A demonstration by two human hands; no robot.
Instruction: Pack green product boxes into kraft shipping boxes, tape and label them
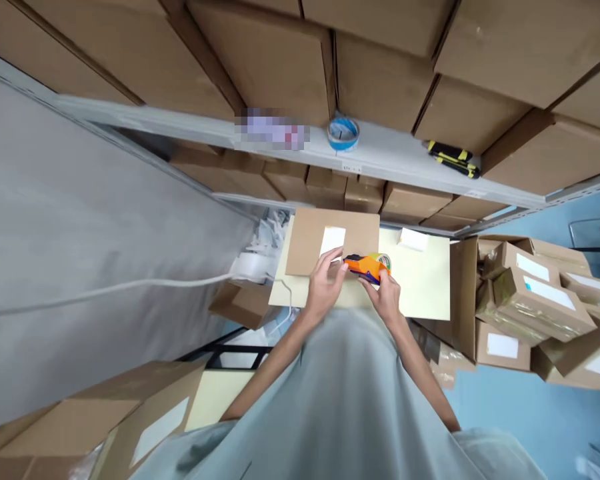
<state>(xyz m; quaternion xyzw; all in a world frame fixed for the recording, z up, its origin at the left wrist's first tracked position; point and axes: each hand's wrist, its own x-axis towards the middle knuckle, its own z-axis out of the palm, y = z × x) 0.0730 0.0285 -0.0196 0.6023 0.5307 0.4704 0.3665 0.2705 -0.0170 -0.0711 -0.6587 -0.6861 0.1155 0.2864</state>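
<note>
Orange-and-black plastic tape dispenser (pixel 368 267): just right of frame centre, in your grip
Right hand (pixel 387 297): you close it around the dispenser's rear
Left hand (pixel 325 285): yours is half open by the dark end; contact unclear
Brown cardboard box (pixel 307 237): centre, on the cream rectangular tabletop (pixel 427 290)

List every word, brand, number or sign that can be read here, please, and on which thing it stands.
No text is readable.
Shelf-edge tag: marks too small.
Label on the tabletop box: too blurred.
White labels at right: too blurred.
Pixelated item: obscured.
Orange tape dispenser: nothing legible.
</note>
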